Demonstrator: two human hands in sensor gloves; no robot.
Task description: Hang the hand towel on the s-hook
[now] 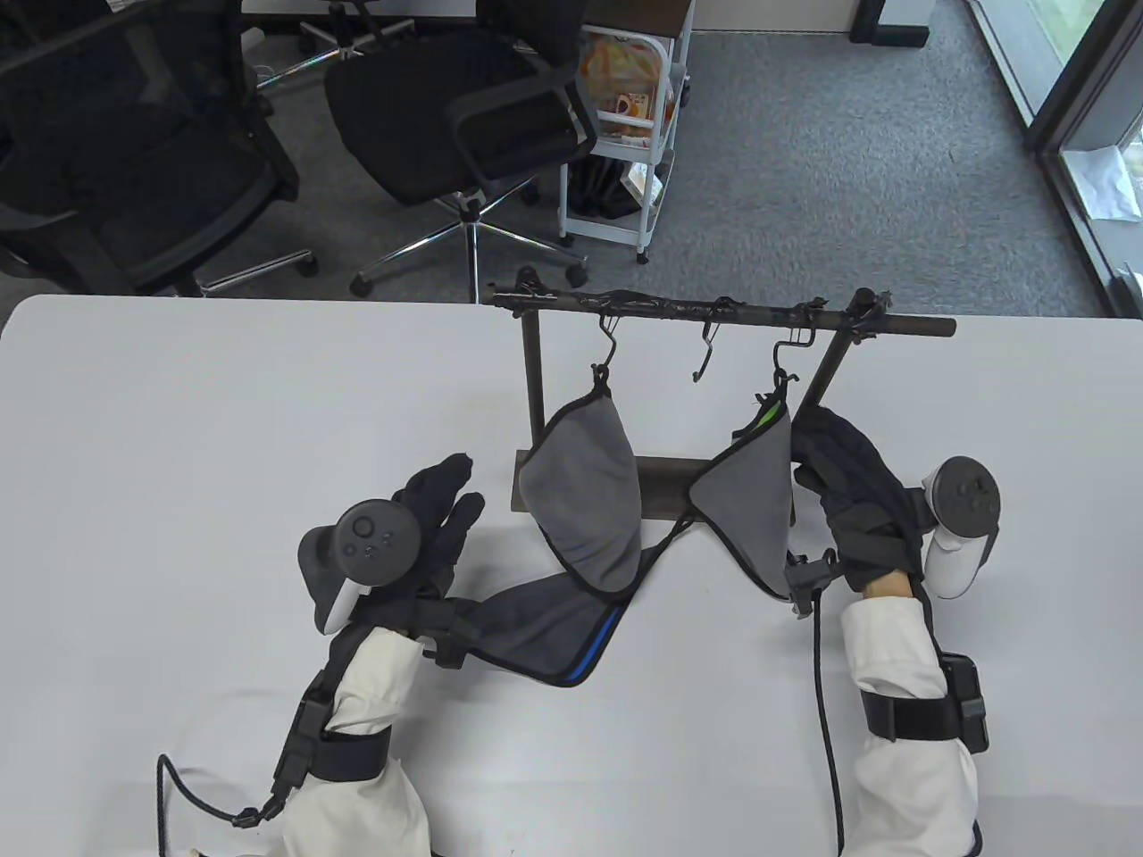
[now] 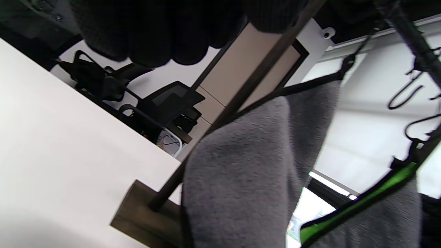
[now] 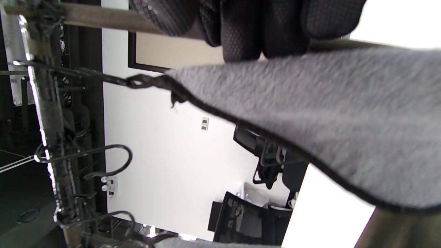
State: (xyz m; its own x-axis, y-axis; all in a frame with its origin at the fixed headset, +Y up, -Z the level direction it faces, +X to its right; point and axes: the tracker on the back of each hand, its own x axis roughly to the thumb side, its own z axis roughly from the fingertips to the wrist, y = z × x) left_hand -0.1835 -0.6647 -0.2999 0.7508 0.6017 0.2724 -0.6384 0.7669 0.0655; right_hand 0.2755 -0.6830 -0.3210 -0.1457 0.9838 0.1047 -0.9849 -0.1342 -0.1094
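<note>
Both hands (image 1: 429, 527) (image 1: 848, 482) have an open, empty grip beside two towels (image 1: 585, 500) hanging from s-hooks (image 1: 607, 353).

Two grey black-edged hand towels (image 1: 585, 486) hanging from outer s-hooks (image 1: 606, 350); middle hook bare.

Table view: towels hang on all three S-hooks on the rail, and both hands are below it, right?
Not quite. In the table view, only the left hook and right hook carry towels; the middle hook hangs bare. Both hands are below the rail.
</note>
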